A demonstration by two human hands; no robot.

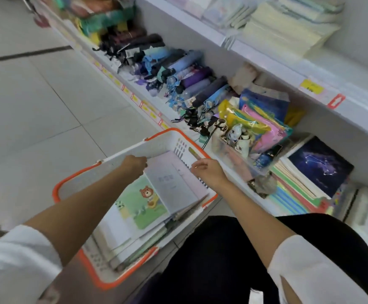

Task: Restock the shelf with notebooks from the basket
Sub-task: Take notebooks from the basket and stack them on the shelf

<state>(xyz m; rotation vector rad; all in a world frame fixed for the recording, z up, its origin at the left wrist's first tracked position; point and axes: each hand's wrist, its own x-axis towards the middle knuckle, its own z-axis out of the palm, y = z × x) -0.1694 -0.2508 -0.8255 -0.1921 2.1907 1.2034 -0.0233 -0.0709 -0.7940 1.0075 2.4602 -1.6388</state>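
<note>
A white basket with an orange rim point(73, 185) stands on the floor in front of the shelf. Several notebooks lie stacked in it: a pale lilac spiral one point(178, 172) on top, a green one with a bear point(141, 200) beneath it. My left hand point(134, 164) is curled at the lilac notebook's far left corner. My right hand point(207, 172) rests on its spiral edge with fingers bent; the grip is hidden. The low shelf point(240, 178) holds notebook stacks at the right, topped by a dark blue constellation cover point(319, 165).
Folded umbrellas point(178, 73) fill the shelf's left and middle. A clear tub of small items point(233, 145) and colourful packets point(260, 123) sit beside the notebook stacks. An upper shelf point(288, 31) carries pale paper stacks. Tiled floor point(36, 106) spreads to the left. My dark-clothed legs are below.
</note>
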